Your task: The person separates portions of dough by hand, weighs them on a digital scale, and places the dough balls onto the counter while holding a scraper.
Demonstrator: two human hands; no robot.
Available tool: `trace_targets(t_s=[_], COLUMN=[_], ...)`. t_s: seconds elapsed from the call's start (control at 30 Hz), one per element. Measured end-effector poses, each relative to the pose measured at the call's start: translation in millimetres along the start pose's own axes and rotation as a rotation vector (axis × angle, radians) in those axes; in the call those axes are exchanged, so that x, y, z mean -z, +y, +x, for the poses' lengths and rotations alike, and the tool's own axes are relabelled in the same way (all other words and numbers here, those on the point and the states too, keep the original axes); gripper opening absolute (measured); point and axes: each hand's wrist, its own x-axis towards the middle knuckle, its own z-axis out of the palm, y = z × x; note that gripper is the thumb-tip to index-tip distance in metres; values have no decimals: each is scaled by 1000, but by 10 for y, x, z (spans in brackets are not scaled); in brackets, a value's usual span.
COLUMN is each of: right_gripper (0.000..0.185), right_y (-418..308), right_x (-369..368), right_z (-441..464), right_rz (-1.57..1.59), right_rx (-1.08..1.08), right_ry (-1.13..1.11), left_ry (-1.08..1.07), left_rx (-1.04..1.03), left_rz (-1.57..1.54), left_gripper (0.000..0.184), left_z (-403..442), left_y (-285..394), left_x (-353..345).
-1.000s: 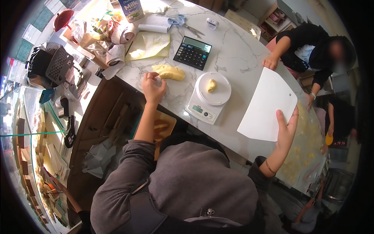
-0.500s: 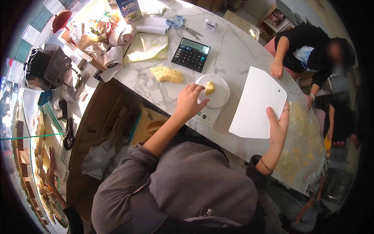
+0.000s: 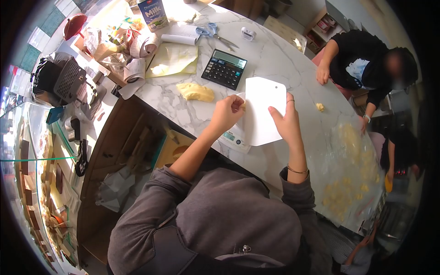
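My right hand (image 3: 286, 121) grips a white dough scraper (image 3: 263, 112), a flat sheet with a small hole near one corner. The scraper is held over the kitchen scale (image 3: 235, 141) and hides most of its round plate. At the scraper's left edge, my left hand (image 3: 228, 112) is closed with its fingertips pinched on a small piece of yellow dough, mostly hidden. A thick strip of yellow dough (image 3: 195, 92) lies on the marble table to the left of the scale. Another small dough lump (image 3: 320, 107) sits farther right.
Behind the scale are a calculator (image 3: 224, 68), blue-handled scissors (image 3: 215, 34) and a milk carton (image 3: 152, 15). A clear plastic sheet with several dough pieces (image 3: 341, 195) covers the table's right end. A co-worker (image 3: 355, 64) leans at the far edge.
My right hand has brought the scraper left, over the scale, uncovering the small lump on the right. My left hand's spread fingers have closed at the dough on the plate.
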Motion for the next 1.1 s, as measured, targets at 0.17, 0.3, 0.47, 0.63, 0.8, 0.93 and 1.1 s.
trace_targets(t_s=[0.17, 0.3, 0.47, 0.63, 0.8, 0.93, 1.1], right_gripper=[53, 53, 55, 57, 60, 62, 60], right_y=[33, 30, 190, 227, 284, 179, 63], right_x=[-78, -157, -336, -342, -223, 101, 459], right_z=[3, -69, -63, -38, 12, -59, -237], right_rz=[16, 55, 35, 81, 155, 331, 447], right_rx=[-13, -91, -30, -144, -248, -292, -270], right_ry=[-9, 55, 193, 235, 291, 308, 388], left_ry=[-31, 10, 72, 31, 35, 415, 492], left_rx=[92, 198, 78, -135, -122, -114, -92], left_rz=[-17, -39, 37, 202, 240, 364, 476], left_gripper=[23, 21, 15, 10, 7, 8, 13], left_z=[2, 7, -39, -93, -311, -265, -51], left_y=[-32, -43, -88, -34, 317, 139, -336], left_x=[-7, -34, -58, -20, 219, 717, 1197])
